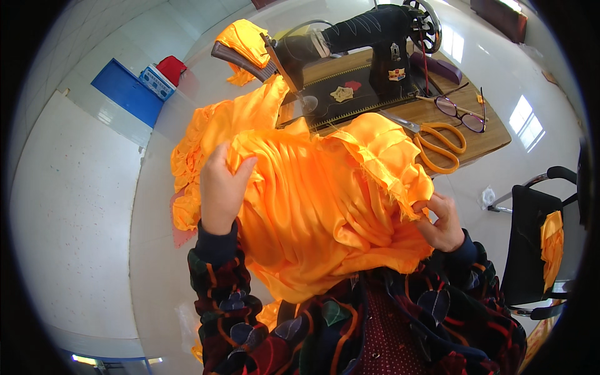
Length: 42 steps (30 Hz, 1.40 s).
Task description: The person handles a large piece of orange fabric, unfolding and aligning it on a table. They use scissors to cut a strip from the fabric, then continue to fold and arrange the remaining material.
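1. The shiny orange satin-like cloth (pixel 300 212) is draping in soft pleats before the person, between both hands, its upper folds resting on the brown wooden bench (pixel 484 140). Such slippery stuff is probably calling for light, even tension, so that the pleats are lying flat.
2. The black metal sewing machine (pixel 375 31) is standing beyond the cloth, its needle end rising close to the upper left folds; any shifting there should be going slowly.
3. The left hand (pixel 224 187) is touching the cloth's left side, thumb spread apart; folds are hiding its other fingers, so their grip cannot be told.
4. The right hand (pixel 442 222) is pinching cloth between thumb and fingers beside the frayed edge (pixel 387 181); gripping inside the loose threads would be sparing it.
5. The orange-handled steel scissors (pixel 425 128) are lying just beside the cloth, handles near the bench's front edge; sweeping cloth rightward would be risking a snag.
6. The thin dark-framed eyeglasses (pixel 473 122) are lying near the bench's right corner; open room is beginning past it.
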Available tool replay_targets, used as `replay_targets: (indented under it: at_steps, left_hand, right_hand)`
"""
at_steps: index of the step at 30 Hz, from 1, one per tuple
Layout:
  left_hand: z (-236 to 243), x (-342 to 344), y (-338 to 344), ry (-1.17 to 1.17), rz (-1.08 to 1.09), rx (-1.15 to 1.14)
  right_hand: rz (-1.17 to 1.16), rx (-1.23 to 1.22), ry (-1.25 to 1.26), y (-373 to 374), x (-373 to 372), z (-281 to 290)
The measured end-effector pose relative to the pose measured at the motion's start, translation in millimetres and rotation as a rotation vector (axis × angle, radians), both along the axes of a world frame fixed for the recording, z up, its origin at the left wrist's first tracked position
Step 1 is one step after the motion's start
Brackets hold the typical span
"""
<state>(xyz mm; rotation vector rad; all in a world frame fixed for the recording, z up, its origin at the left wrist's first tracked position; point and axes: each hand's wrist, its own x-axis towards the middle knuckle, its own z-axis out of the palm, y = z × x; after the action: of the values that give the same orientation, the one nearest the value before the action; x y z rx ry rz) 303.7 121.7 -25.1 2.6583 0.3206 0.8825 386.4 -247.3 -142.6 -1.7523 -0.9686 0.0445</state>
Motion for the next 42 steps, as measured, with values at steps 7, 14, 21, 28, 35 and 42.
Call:
replay_targets:
  at_steps: [7,14,21,28,35,42]
  left_hand:
    - [-10.6,-39.9,15.1,-0.117,-0.231,-0.399]
    - [-25.4,-96.4,49.0,-0.097,-0.280,-0.518]
    - [-60.2,-132.7,73.2,-0.250,-0.007,0.127]
    - [-86.1,-160.5,51.2,-0.025,0.124,0.079]
    - [-48.6,-179.2,20.0,0.762,-0.243,-0.248]
    - [-28.6,-82.4,-28.0,0.406,-0.526,-0.289]
  right_hand:
    - [0.162,0.408,0.685,-20.5,-0.7,-23.7]
    - [-0.124,0.151,0.314,-49.0,5.9,-40.6]
    - [-0.429,0.039,0.137,-79.6,20.5,-62.3]
    - [-0.509,0.243,0.180,-74.3,17.6,-67.0]
    - [-0.510,0.312,0.211,-67.5,12.6,-62.9]
    - [-0.443,0.319,0.190,-63.5,6.0,-56.0]
